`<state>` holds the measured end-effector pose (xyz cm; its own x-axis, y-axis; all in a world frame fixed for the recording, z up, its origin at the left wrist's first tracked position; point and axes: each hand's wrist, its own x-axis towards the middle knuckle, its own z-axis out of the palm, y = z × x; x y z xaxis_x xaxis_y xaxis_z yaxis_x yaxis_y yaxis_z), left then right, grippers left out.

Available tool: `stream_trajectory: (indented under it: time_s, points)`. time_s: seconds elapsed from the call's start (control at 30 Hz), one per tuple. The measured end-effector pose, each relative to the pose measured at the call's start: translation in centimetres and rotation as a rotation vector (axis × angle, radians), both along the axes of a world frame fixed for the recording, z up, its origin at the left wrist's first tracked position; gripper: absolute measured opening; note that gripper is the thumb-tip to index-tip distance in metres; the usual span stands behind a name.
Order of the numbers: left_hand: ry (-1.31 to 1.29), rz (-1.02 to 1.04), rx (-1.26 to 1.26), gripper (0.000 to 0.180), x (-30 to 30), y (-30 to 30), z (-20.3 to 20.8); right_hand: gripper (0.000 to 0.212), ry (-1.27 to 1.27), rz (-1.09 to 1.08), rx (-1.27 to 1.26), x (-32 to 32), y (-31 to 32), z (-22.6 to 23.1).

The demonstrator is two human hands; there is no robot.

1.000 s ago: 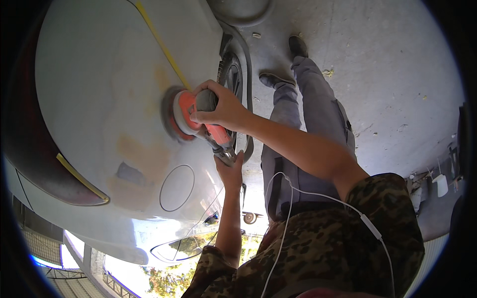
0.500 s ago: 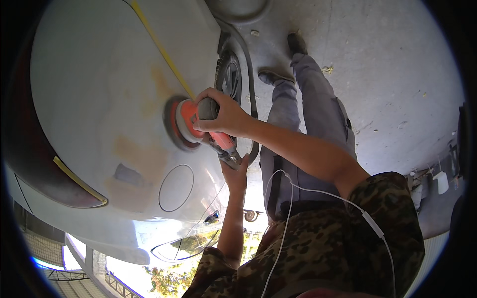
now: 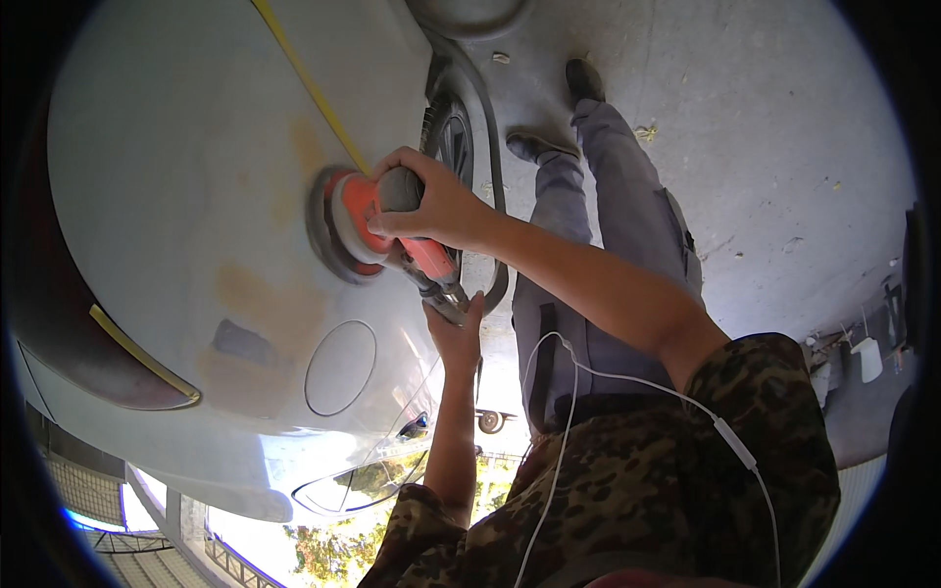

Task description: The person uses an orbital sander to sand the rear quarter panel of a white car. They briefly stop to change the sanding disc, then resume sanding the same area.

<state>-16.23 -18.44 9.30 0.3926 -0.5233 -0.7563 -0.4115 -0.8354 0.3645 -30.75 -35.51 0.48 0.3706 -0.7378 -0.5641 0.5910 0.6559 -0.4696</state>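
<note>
An orange and grey orbital sander [image 3: 360,211] has its round pad against the pale body panel [image 3: 167,176] of a car. Over the sander's dark top cap curls my right hand [image 3: 436,203], thumb and fingers closed round its head. My left hand [image 3: 454,333] grips the rear end of the tool, where the dark hose [image 3: 498,167] joins it. Tan and grey sanded patches [image 3: 257,294] mark the panel around the pad. A round fuel flap outline [image 3: 340,367] lies below the sander in the view. The pad's working face is hidden.
Yellow tape [image 3: 309,83] runs along the panel, and another strip [image 3: 142,355] edges the dark tail light [image 3: 88,333]. A car wheel [image 3: 453,137] sits beyond the sander. A white cable [image 3: 637,377] hangs across my front. The hose loops over the concrete floor [image 3: 765,147].
Both hands and the sander have shifted slightly left and up in the view across the panel. My grip looks the same.
</note>
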Motion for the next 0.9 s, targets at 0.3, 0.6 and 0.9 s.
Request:
stream_trajectory:
  time_s: [0.3,0.6,0.9]
  points:
    - [0.003,-0.053,0.008,0.082,0.3,1.3,0.0,0.062,0.115,0.112,0.008,-0.2,0.6,0.6]
    - [-0.022,-0.071,-0.076,0.058,0.5,-0.8,-0.1,0.062,0.003,-0.063,0.011,0.2,-0.8,-0.5]
    - [-0.027,-0.051,-0.054,0.060,0.7,-0.7,-0.3,0.062,0.055,-0.073,-0.025,0.2,-0.8,-0.5]
